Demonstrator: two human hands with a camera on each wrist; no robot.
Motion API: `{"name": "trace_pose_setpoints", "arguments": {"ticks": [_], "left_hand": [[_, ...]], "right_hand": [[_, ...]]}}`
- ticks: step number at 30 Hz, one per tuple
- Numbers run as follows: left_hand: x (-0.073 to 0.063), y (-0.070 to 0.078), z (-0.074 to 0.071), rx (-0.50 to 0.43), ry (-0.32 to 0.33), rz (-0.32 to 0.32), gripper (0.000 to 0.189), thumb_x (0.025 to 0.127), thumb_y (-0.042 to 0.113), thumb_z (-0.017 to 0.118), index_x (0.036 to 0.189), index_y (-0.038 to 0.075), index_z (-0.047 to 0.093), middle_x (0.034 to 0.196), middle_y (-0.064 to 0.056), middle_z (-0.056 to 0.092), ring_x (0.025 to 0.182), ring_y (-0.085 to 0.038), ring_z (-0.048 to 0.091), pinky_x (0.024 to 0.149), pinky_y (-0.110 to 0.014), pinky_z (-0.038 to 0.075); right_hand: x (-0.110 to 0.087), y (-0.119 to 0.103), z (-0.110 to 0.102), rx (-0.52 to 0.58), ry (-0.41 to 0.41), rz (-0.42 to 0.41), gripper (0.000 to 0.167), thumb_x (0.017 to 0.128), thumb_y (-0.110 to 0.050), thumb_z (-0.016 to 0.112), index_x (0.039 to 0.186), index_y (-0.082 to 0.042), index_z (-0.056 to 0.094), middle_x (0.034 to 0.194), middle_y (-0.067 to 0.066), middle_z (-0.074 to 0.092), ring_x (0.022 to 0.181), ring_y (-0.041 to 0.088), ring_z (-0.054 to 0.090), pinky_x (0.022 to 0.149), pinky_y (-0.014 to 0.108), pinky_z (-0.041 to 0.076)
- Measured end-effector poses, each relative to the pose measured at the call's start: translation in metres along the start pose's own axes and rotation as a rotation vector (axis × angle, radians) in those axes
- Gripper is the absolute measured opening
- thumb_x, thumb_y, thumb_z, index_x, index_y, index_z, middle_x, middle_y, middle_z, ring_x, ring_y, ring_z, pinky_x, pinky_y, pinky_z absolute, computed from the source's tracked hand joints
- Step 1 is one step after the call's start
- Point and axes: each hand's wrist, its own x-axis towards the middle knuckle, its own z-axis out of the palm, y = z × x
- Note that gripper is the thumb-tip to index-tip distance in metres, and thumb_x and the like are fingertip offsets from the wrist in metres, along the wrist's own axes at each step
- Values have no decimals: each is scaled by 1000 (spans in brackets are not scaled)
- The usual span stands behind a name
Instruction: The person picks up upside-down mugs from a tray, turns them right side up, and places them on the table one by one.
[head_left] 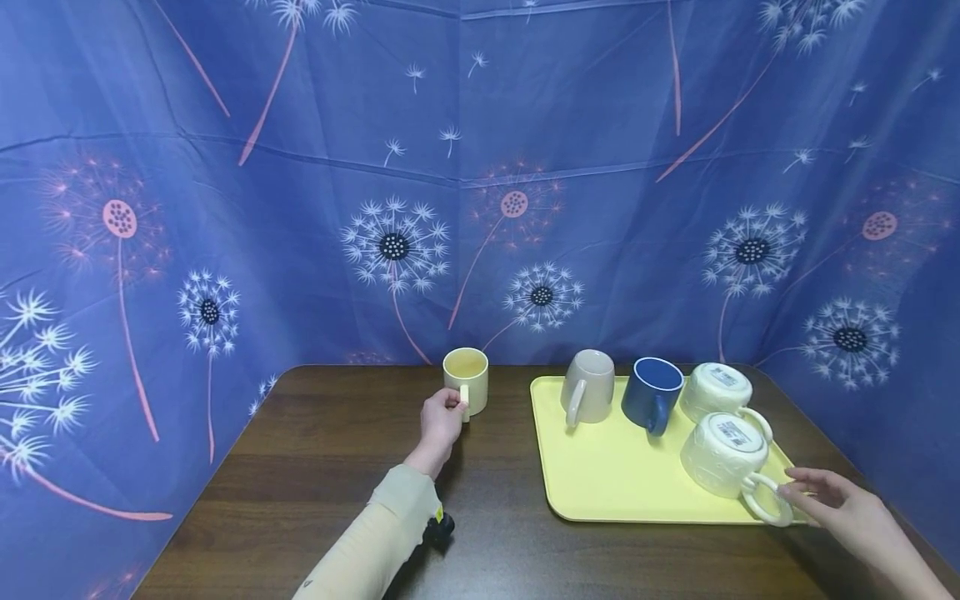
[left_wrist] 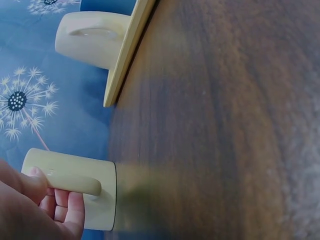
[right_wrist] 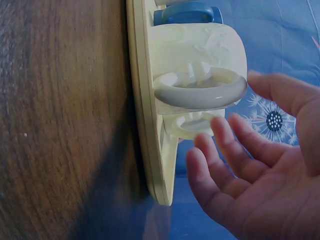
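A pale yellow mug [head_left: 478, 398] stands upright on the table, left of the tray. My left hand [head_left: 440, 422] pinches its handle between thumb and fingers, as the left wrist view also shows. On the yellow tray [head_left: 615, 483], an embossed cream mug [head_left: 712, 462] sits upside down with its ring-shaped handle [right_wrist: 200, 97] toward my right hand [head_left: 847, 508]. The right fingers [right_wrist: 220, 165] are loosely bent beside that handle and not closed round it. Whether a fingertip touches it I cannot tell.
Also on the tray are a second upside-down cream mug [head_left: 708, 390], an upright navy mug [head_left: 645, 400] and a light grey mug [head_left: 592, 387] standing bottom up. A small black object [head_left: 438, 531] lies by the left sleeve. Blue dandelion-print cloth [head_left: 315, 250] hangs behind the table.
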Motion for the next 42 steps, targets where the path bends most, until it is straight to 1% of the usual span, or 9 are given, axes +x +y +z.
{"name": "trace_pose_setpoints", "arguments": {"ticks": [3,6,9,12,17,23,27,34,42], "left_hand": [[0,2,1,-5,-14,-11,6,80,-5,67,80,-1,63,76,-9,62,73,-18,53,61,-25,42],[0,3,2,-9,-24,-26,6,81,-5,67,80,0,63,76,-9,61,73,-18,53,61,-24,43],[0,5,3,-16,-33,-39,6,81,-5,66,80,0,63,76,-8,60,73,-18,52,61,-24,42],[-1,5,3,-16,-35,-36,6,81,-5,66,80,0,63,75,-8,60,73,-18,52,61,-24,42],[-1,5,3,23,-50,-14,7,81,-3,67,78,2,63,76,-9,61,73,-18,53,62,-25,42],[2,8,-1,99,-93,-10,5,82,1,68,84,-2,65,76,-7,60,74,-19,54,66,-27,43],[2,6,-2,100,-105,-25,5,83,2,67,83,-2,65,76,-7,59,73,-20,53,65,-28,43],[1,4,-3,122,-112,-19,7,83,5,68,84,-2,66,76,-7,61,73,-19,54,67,-30,44],[-1,10,-9,149,-99,20,9,80,5,69,87,0,68,78,-8,66,76,-20,58,71,-32,45]], "right_hand": [[-1,1,0,31,-97,34,53,93,-36,57,120,9,52,95,-20,61,76,-12,55,63,25,52],[-1,2,-1,61,-193,86,55,96,-37,53,122,11,50,110,8,64,79,-1,62,67,25,52],[0,2,-1,91,-270,153,62,96,-40,49,127,14,44,124,27,52,82,9,66,71,24,51],[1,5,1,155,-331,182,61,97,-39,48,128,14,42,123,24,53,87,11,65,74,25,50],[0,16,5,278,-381,161,51,98,-33,49,124,11,49,108,-3,59,92,5,61,79,26,51],[-2,24,9,327,-348,103,41,97,-26,52,119,9,53,106,-10,62,93,-2,60,79,21,51],[-3,28,10,339,-339,80,36,97,-22,53,117,8,54,104,-13,64,92,-2,61,77,17,49],[-10,25,10,130,-221,81,44,91,-30,61,118,5,58,97,-9,70,86,-11,52,69,20,44],[-13,19,9,4,-95,33,42,87,-36,67,111,-1,65,95,-3,72,83,-16,49,66,20,42]]}}
